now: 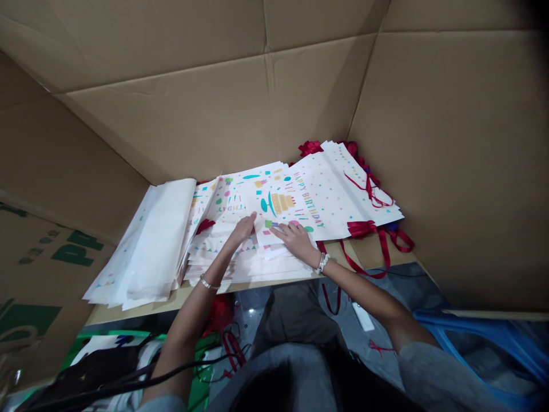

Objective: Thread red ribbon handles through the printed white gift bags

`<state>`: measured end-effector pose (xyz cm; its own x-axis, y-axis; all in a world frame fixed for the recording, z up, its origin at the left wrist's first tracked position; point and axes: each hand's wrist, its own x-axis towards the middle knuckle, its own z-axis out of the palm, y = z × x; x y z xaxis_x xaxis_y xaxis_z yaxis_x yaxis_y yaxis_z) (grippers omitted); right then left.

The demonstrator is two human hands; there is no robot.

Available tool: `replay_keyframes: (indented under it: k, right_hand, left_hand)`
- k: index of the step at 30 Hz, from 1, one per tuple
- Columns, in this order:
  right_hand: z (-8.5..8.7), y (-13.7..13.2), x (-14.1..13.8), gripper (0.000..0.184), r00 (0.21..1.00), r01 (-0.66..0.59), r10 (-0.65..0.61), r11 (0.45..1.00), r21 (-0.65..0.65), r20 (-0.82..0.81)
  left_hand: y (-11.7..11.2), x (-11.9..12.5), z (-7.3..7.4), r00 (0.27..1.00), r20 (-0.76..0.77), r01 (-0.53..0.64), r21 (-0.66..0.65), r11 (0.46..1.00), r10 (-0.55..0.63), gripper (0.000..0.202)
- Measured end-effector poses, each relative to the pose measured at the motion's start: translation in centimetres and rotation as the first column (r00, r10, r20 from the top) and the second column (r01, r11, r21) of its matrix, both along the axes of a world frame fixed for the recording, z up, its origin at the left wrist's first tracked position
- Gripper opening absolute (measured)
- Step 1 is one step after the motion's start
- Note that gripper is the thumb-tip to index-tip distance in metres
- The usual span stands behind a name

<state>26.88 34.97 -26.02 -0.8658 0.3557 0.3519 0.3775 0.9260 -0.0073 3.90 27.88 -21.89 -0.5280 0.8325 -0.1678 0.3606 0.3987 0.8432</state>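
Observation:
A white paper gift bag (281,200) printed with a cake and "HAPPY BIRTHDAY" lies flat in front of me. My left hand (244,229) is closed at its left edge, thumb on top and the other fingers mostly hidden. My right hand (295,240) rests on the lower part of the same bag, fingers stretched out across the print. Under and around both hands lie more printed sheets or bags (214,246), stacked flat and overlapping. A dark red ribbon piece (206,226) shows to the left of my left hand.
Folded white bags (160,240) lie at the left. At the right, a fanned stack (343,194) carries red ribbons (362,229) hanging past the table edge (128,309). Cardboard walls (214,114) enclose the back and sides. A blue stool (484,343) and green crate (210,366) stand below.

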Motion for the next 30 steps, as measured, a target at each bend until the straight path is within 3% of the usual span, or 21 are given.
replay_keyframes:
  k: [3,8,11,14,16,18,23,30]
  right_hand:
    - [0.1,0.2,-0.1,0.048,0.999,-0.004,0.003,1.000,-0.027,-0.047]
    - [0.8,1.2,-0.2,0.054,0.993,0.013,-0.033,0.986,-0.166,-0.118]
    - [1.1,1.8,-0.2,0.057,0.986,0.028,-0.069,0.966,-0.256,-0.153]
    - [1.1,2.2,-0.3,0.053,0.980,0.023,-0.084,0.949,-0.313,-0.181]
    - [0.9,2.3,-0.4,0.050,0.979,0.018,-0.084,0.945,-0.327,-0.187]
    - [0.7,2.3,-0.4,0.047,0.978,0.015,-0.081,0.945,-0.328,-0.191]
    - [0.3,2.2,-0.5,0.045,0.976,0.004,-0.074,0.947,-0.323,-0.203]
    - [0.6,2.1,-0.4,0.044,0.976,-0.018,-0.052,0.949,-0.313,-0.212]
  left_hand:
    - [-3.5,-0.3,-0.3,0.981,-0.185,-0.079,-0.063,0.995,0.066,0.035]
    - [-6.9,2.1,-1.1,0.995,-0.099,-0.018,-0.042,0.999,0.014,0.032]
    - [-7.1,3.0,-0.8,0.990,-0.143,-0.001,0.088,0.996,0.013,0.028]
    - [-7.0,2.5,-0.4,0.924,-0.315,0.281,0.173,0.944,-0.217,0.036]
    - [-6.9,1.8,-0.3,0.821,-0.398,0.495,0.142,0.857,-0.409,0.040]
    - [-6.8,1.0,-0.5,0.741,-0.427,0.603,0.084,0.793,-0.519,0.041]
    - [-6.0,-0.2,-0.7,0.706,-0.402,0.651,0.043,0.758,-0.583,0.041]
    - [-5.4,0.4,1.3,0.687,-0.364,0.683,0.030,0.730,-0.629,0.022]
